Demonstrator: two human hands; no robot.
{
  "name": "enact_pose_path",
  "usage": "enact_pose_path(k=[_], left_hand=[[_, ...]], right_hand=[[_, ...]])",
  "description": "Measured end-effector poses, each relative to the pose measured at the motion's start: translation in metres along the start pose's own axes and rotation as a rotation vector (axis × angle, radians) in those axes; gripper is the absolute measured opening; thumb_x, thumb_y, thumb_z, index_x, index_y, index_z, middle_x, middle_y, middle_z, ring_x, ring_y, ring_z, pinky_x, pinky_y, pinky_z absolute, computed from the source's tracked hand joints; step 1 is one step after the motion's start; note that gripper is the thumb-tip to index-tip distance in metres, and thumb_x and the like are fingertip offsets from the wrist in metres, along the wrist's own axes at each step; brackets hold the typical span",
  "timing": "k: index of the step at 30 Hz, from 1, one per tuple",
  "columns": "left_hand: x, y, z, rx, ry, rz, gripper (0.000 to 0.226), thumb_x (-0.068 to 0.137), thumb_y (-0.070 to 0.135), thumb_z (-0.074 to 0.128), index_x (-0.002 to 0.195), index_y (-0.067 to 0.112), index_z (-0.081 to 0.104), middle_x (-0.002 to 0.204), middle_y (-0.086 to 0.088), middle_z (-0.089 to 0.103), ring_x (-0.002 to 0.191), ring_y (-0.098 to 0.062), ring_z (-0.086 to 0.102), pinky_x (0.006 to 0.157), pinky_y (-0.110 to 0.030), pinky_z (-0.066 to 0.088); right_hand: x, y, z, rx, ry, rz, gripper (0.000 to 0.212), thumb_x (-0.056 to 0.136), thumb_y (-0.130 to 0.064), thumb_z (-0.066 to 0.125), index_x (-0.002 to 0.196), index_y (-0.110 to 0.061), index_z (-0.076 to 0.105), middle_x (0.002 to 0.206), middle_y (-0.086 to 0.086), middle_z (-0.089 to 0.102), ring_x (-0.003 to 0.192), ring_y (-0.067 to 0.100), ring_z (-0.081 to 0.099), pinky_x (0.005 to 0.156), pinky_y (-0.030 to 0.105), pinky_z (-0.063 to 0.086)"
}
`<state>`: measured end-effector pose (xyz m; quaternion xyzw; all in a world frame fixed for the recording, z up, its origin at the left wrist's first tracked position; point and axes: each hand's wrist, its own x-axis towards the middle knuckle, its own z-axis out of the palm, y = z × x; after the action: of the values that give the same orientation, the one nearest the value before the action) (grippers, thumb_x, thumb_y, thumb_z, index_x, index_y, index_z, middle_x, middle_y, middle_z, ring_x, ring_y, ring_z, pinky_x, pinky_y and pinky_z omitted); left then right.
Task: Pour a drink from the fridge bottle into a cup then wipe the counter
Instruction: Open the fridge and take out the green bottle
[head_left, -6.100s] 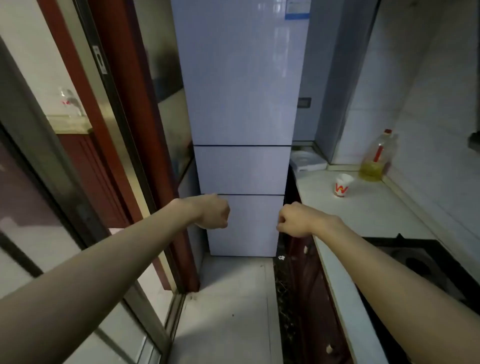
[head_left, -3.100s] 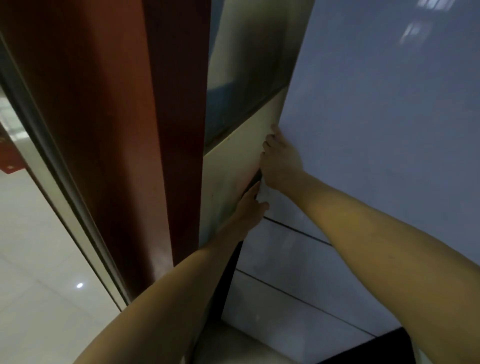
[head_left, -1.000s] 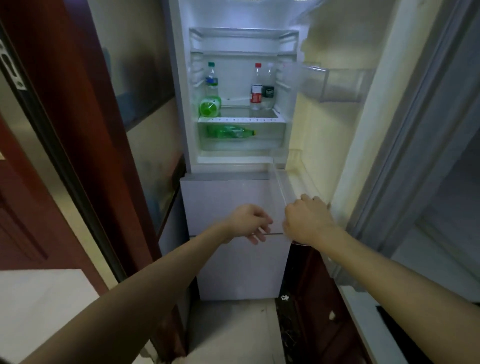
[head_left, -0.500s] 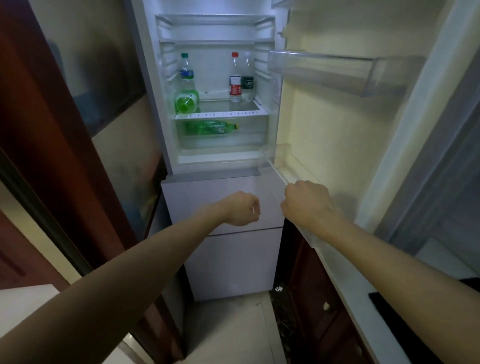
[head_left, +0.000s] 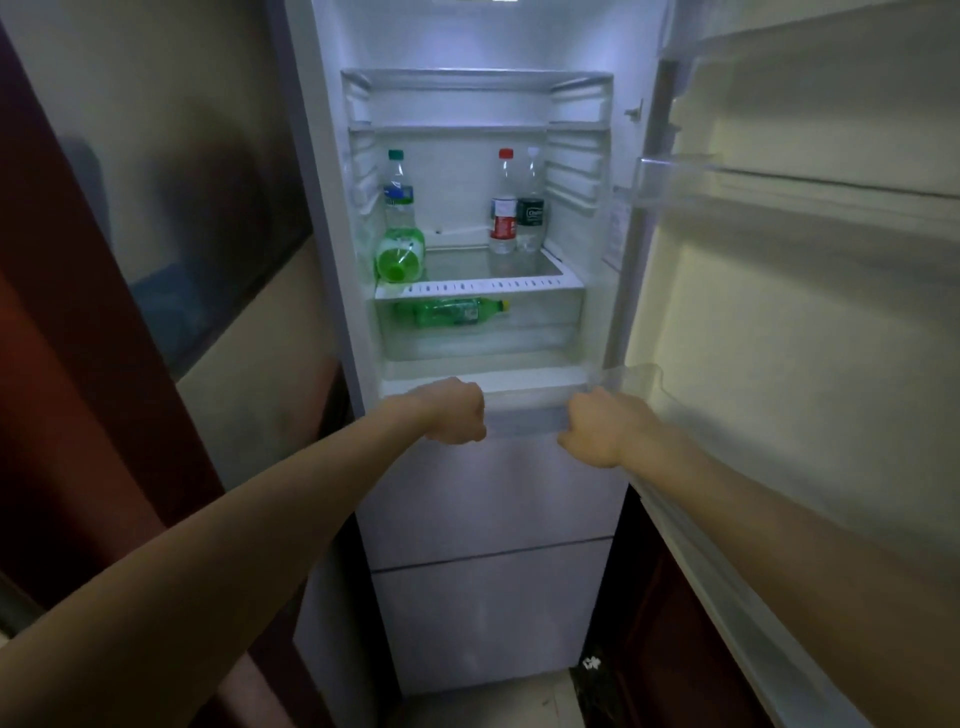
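- The left hand (head_left: 457, 411) was curled into a loose fist, holding nothing, in front of the fridge's (head_left: 498, 493) lower front edge.
- The right hand (head_left: 597, 428) was likewise closed and empty, just beside the open door's (head_left: 800, 322) lower shelf (head_left: 631, 376).
- Bottles stood on the glass shelf (head_left: 478, 286): a green-capped one (head_left: 399, 195) on the left, a red-capped one (head_left: 503, 208) and a dark-labelled one (head_left: 531, 205) to the right.
- A green bottle (head_left: 400, 255) lay on that shelf; another green bottle (head_left: 449, 310) lay in the drawer below.
- Open room remained between both fists.
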<state>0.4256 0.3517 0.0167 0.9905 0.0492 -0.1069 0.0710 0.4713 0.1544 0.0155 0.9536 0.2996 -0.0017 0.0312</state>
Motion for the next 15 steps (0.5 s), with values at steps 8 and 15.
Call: enact_pose_path(k=[8,15], left_hand=[[0.047,-0.06,-0.037,-0.009,0.073,-0.054,0.028,0.088,0.026,0.059,0.101,0.004,0.071,0.104,-0.014,0.071,0.094,-0.032,0.067,0.086,-0.041,0.057],[0.086,-0.084,-0.05,-0.102,0.022,-0.099,0.027,0.091,0.023,0.058,0.098,0.0,0.071,0.096,-0.017,0.075,0.092,-0.033,0.071,0.081,-0.044,0.06]], right_hand=[[0.074,-0.014,-0.028,0.04,0.002,0.035,0.028,0.092,-0.029,0.05,0.106,-0.008,0.063,0.115,0.016,0.063,0.098,0.031,0.062,0.069,0.028,0.041],[0.139,-0.012,-0.03,0.099,-0.023,-0.008,0.024,0.092,-0.029,0.052,0.077,-0.011,0.052,0.091,0.008,0.055,0.082,0.026,0.056,0.069,0.029,0.045]])
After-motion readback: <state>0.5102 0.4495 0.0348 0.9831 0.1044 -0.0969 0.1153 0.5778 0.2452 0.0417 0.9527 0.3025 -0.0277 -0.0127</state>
